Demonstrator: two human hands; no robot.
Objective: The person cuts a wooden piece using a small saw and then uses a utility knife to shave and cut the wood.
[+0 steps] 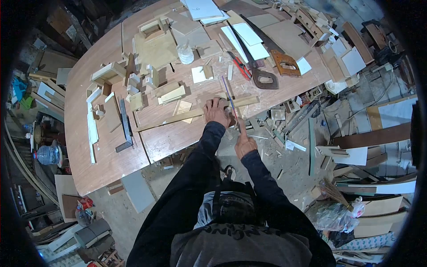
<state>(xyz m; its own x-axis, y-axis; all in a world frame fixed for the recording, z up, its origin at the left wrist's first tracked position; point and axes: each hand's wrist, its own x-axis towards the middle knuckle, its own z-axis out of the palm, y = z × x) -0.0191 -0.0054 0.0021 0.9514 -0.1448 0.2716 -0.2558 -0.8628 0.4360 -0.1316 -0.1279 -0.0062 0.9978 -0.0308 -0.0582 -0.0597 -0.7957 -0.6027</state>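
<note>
A long, narrow wooden strip (178, 117) lies along the near edge of the table. My left hand (215, 111) presses down on it, fingers bent over the wood. Just to the right, a thin blue-and-red blade that looks like a hacksaw blade (229, 95) crosses the strip, pointing away from me. My right hand (245, 143) is closed around its near end, with the index finger stretched forward along it. Whether the blade has cut into the wood is too small to tell. A thin light offcut (183, 111) sits under the strip, left of my left hand.
Two handsaws, one with a dark handle (265, 80) and one with a brown handle (285, 63), lie beyond the strip beside red pliers (240, 66). A plastic cup (185, 53), a metal square (124, 127) and wood blocks are on the table (106, 164). Scraps litter the floor.
</note>
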